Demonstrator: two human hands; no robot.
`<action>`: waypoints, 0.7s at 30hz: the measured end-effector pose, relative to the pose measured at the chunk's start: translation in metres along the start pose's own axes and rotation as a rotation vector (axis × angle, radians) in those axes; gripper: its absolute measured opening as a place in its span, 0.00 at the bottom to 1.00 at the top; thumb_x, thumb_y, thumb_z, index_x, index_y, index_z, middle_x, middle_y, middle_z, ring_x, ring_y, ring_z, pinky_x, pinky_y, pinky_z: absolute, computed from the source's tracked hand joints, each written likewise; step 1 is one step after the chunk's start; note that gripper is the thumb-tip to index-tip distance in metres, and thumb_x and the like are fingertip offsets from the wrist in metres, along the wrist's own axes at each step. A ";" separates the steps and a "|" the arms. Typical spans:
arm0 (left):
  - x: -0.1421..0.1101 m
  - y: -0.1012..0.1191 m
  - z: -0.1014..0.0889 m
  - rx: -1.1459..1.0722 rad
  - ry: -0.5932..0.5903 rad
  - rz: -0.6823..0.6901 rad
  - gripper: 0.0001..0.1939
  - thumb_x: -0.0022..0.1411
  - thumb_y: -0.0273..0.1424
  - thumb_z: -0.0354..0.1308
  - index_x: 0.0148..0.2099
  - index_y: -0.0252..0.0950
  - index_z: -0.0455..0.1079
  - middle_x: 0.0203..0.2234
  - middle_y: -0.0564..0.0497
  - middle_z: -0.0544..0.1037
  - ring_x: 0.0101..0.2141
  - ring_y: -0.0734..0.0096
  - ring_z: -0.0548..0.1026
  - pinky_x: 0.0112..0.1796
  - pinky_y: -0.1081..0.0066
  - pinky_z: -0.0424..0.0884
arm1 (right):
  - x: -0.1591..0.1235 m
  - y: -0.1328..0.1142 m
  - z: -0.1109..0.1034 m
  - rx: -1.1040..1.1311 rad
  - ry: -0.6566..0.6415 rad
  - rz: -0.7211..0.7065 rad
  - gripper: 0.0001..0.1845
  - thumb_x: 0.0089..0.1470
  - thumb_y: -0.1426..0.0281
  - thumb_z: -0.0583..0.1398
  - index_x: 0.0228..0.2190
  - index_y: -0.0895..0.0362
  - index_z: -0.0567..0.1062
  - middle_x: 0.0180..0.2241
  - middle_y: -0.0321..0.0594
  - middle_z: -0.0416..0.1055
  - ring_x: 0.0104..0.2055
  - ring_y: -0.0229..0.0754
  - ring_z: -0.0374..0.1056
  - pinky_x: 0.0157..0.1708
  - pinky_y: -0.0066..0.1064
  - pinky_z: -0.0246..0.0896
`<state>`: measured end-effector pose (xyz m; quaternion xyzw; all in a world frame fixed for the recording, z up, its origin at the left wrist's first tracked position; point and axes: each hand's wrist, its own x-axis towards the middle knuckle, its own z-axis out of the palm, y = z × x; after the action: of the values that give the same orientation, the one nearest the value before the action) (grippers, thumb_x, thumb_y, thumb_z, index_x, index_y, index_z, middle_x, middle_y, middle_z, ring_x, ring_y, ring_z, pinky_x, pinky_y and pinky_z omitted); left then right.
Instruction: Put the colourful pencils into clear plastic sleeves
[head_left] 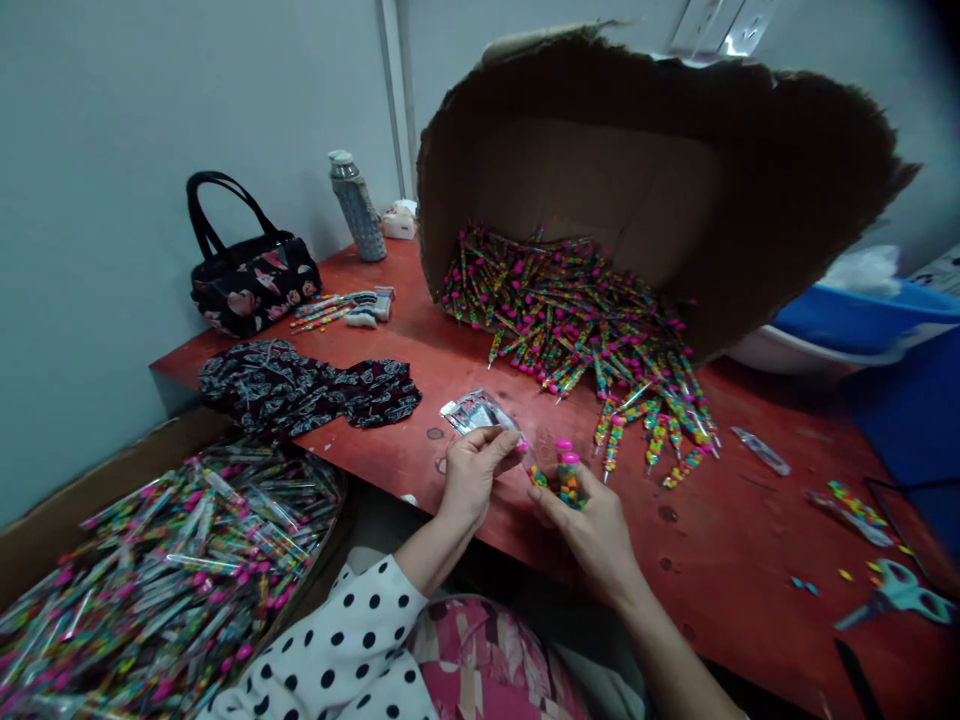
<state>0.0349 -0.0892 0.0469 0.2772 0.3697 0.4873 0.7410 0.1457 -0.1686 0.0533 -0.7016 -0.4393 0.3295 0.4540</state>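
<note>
My left hand (474, 472) is above the table's front edge, thumb and fingertips pinched on a small pink cap (521, 446). Right beside it, my right hand (596, 525) is closed around several candy tubes (570, 482), clear and filled with coloured sweets, their pink caps pointing up. Whether the pinched cap belongs to one of these tubes I cannot tell. Just behind my left hand, flat printed plastic wrappers (476, 412) lie on the red table (397, 460). A heap of similar candy tubes (570, 310) spills toward my hands from a tipped cardboard box (600, 170).
At lower left, an open carton (142, 455) holds many wrapped tubes. A patterned cloth (300, 390), floral handbag (255, 280) and flask (358, 210) are on the left. Scissors (896, 597), loose sweets (804, 585) and a blue basin (862, 315) are on the right.
</note>
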 end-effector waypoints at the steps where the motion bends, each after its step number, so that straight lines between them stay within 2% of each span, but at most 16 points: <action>1: 0.000 0.000 -0.001 -0.021 -0.014 -0.016 0.14 0.42 0.35 0.66 0.29 0.30 0.72 0.23 0.51 0.75 0.25 0.74 0.74 0.33 0.70 0.71 | 0.000 0.000 0.000 0.006 0.009 0.000 0.19 0.43 0.57 0.61 0.34 0.57 0.73 0.21 0.36 0.71 0.23 0.41 0.65 0.23 0.29 0.61; 4: 0.001 0.000 -0.002 -0.063 -0.010 -0.053 0.15 0.42 0.37 0.66 0.28 0.30 0.71 0.22 0.50 0.75 0.24 0.73 0.74 0.31 0.70 0.71 | 0.000 0.001 0.000 0.011 0.027 0.000 0.19 0.42 0.56 0.61 0.33 0.57 0.73 0.21 0.37 0.71 0.22 0.41 0.65 0.22 0.29 0.61; 9: 0.002 0.000 -0.002 -0.101 0.068 -0.047 0.14 0.40 0.34 0.67 0.28 0.30 0.70 0.22 0.52 0.75 0.23 0.75 0.73 0.30 0.72 0.71 | -0.002 0.001 0.001 -0.001 -0.001 -0.001 0.18 0.43 0.57 0.61 0.34 0.56 0.73 0.20 0.34 0.70 0.22 0.41 0.65 0.22 0.29 0.60; 16: 0.000 -0.001 -0.006 -0.072 -0.003 -0.034 0.12 0.43 0.34 0.66 0.28 0.31 0.70 0.22 0.52 0.75 0.24 0.74 0.74 0.32 0.70 0.72 | -0.002 0.004 0.000 -0.032 -0.005 -0.007 0.15 0.46 0.59 0.60 0.33 0.56 0.71 0.22 0.36 0.70 0.24 0.41 0.65 0.25 0.30 0.60; 21: 0.000 -0.001 -0.005 0.003 -0.053 0.018 0.12 0.42 0.33 0.67 0.27 0.31 0.71 0.21 0.54 0.74 0.25 0.75 0.74 0.35 0.69 0.72 | -0.002 0.001 -0.003 -0.155 0.013 -0.072 0.11 0.47 0.61 0.60 0.30 0.55 0.71 0.23 0.35 0.69 0.24 0.39 0.63 0.26 0.28 0.59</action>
<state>0.0318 -0.0893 0.0432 0.2947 0.3482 0.4859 0.7456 0.1481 -0.1718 0.0537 -0.7206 -0.4856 0.2731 0.4127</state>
